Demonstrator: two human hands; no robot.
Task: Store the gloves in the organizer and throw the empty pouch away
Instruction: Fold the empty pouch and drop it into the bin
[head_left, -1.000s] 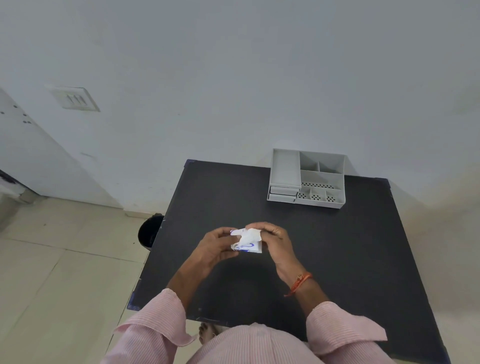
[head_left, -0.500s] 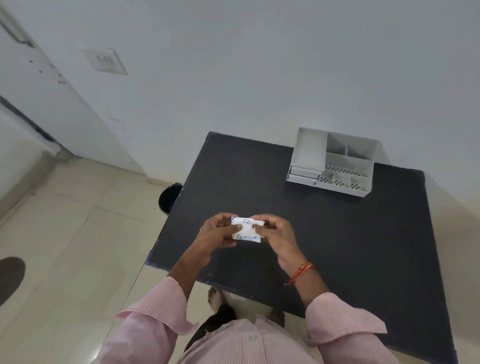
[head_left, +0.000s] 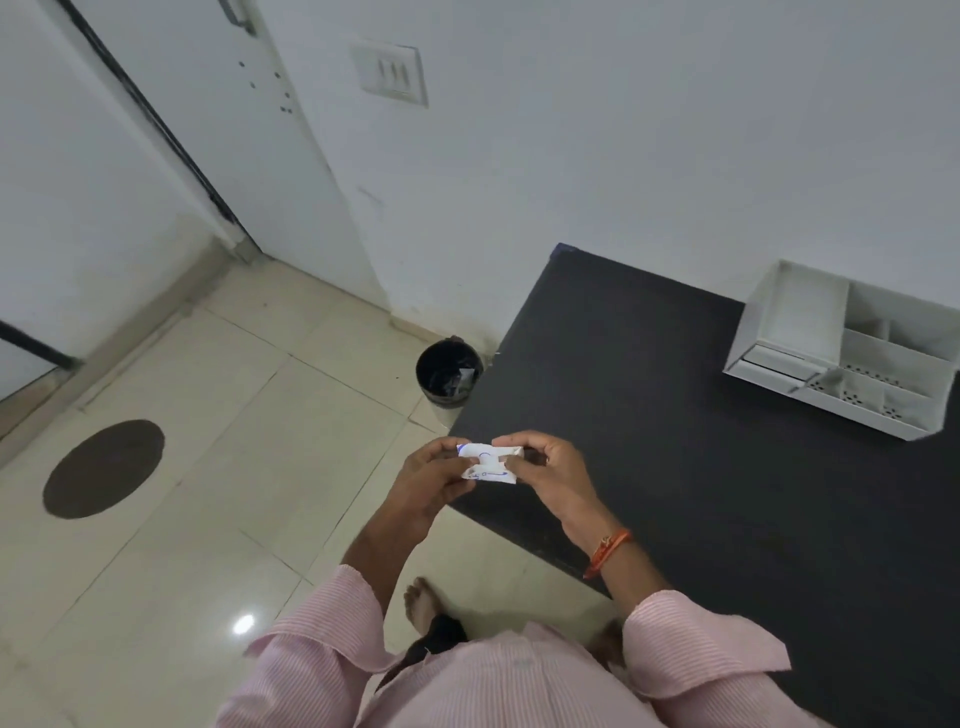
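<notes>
Head cam: L hand (head_left: 434, 480) & R hand (head_left: 550, 475) both grip pouch (head_left: 487, 464), pinched shut, near table (head_left: 675, 415) edge.

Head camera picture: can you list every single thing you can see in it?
pouch: one, white with blue print, pinched between both hands
organizer: one, white, on the table's far right
table: one, black, against the wall
bin: one, black, on the floor by the table's left corner
round floor patch: one, dark brown, on the tiles at left
switch plate: one, white, on the wall
door: one, white, at left
left hand: one, holding the pouch
right hand: one, orange thread at the wrist
sleeves: two, pink striped
</notes>
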